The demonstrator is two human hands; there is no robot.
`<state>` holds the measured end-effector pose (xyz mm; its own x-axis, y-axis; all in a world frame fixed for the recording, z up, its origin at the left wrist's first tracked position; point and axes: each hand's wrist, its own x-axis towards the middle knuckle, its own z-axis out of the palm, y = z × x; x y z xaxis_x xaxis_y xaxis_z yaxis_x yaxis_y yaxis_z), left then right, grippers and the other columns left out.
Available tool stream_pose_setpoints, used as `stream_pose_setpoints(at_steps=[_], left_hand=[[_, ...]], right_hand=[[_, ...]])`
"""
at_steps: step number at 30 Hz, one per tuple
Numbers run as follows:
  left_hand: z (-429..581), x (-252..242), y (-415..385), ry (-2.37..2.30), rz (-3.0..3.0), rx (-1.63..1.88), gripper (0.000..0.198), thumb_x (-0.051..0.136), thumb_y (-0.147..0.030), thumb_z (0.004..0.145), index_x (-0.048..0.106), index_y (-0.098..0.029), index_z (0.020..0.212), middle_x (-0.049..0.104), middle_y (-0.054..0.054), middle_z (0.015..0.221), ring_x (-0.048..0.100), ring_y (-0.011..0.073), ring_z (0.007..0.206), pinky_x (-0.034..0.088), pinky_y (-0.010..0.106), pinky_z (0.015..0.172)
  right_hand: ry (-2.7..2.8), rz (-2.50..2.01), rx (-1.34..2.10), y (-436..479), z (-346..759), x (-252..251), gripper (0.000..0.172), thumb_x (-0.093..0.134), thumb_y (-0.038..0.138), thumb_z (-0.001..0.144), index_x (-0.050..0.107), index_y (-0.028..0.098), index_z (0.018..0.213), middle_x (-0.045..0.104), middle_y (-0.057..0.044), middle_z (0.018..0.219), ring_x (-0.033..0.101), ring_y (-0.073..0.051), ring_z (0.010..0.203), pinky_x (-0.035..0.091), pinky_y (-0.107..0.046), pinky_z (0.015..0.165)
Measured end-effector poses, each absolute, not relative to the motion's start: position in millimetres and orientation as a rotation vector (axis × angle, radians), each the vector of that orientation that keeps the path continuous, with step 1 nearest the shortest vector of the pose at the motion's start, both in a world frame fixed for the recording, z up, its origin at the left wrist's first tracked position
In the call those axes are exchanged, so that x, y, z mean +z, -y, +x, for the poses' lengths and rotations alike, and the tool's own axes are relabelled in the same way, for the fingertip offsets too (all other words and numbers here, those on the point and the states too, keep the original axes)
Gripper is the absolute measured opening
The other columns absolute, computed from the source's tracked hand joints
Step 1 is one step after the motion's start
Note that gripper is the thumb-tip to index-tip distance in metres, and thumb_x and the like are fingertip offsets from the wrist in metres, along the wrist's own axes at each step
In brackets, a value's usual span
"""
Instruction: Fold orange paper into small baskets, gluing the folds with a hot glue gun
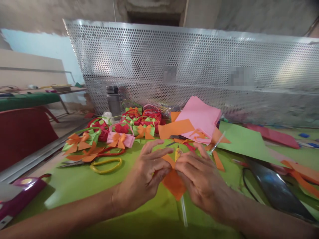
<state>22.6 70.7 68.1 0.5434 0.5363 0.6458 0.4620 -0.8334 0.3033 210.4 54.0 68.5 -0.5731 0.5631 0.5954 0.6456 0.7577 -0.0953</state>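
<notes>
An orange piece of paper is held between both hands over the green tabletop. My left hand pinches its left edge between thumb and fingers, with the other fingers raised. My right hand pinches the opposite edge, index finger lifted. Just behind the paper a yellow pointed thing, perhaps a pencil, shows in part. A clear thin stick lies beneath the paper's lower corner. To the left are scissors with yellow and red handles, their blades partly under an orange bow.
Small paper bags with bows crowd the back left, near a grey bottle. Pink sheets and a green sheet lie behind. A dark phone-like slab is at right, a purple device at left. A perforated metal panel stands behind.
</notes>
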Motion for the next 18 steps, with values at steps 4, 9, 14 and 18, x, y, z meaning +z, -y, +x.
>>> stream_pose_setpoints(at_steps=[4,9,14,18], left_hand=[[22,67,-73,-0.951,2.694,1.103,0.024,0.041,-0.008,0.087,0.063,-0.017,0.083,0.059,0.006,0.121,0.035,0.0238,0.125,0.030,0.047,0.101],[20,72,-75,-1.132,2.758,1.112,0.022,0.046,-0.013,0.085,0.066,-0.019,0.077,0.063,0.008,0.107,0.049,0.0247,0.106,0.042,0.042,0.087],[19,74,-70,-1.254,2.738,1.158,0.015,0.053,-0.023,0.084,0.066,-0.019,0.088,0.064,0.004,0.073,0.059,0.0175,0.066,0.046,0.030,0.060],[24,71,-67,-1.139,2.292,1.063,0.016,0.053,-0.021,0.082,0.064,-0.019,0.093,0.069,0.002,0.078,0.064,0.0161,0.069,0.050,0.026,0.061]], right_hand=[[2.365,-0.927,-0.222,-56,211,69,0.024,0.037,0.002,0.080,0.057,0.015,0.084,0.063,-0.005,0.082,0.058,-0.019,0.080,0.017,-0.052,0.098],[2.303,-0.923,-0.245,-63,213,68,0.024,0.038,0.002,0.081,0.057,0.016,0.083,0.065,-0.005,0.081,0.059,-0.019,0.077,0.023,-0.051,0.095],[2.225,-0.927,-0.256,-67,212,70,0.017,0.043,0.005,0.084,0.056,0.016,0.081,0.065,-0.003,0.076,0.058,-0.016,0.071,0.028,-0.045,0.090],[2.185,-0.881,-0.268,-65,210,70,0.016,0.044,0.007,0.085,0.056,0.016,0.081,0.065,-0.002,0.075,0.057,-0.015,0.069,0.031,-0.044,0.089]])
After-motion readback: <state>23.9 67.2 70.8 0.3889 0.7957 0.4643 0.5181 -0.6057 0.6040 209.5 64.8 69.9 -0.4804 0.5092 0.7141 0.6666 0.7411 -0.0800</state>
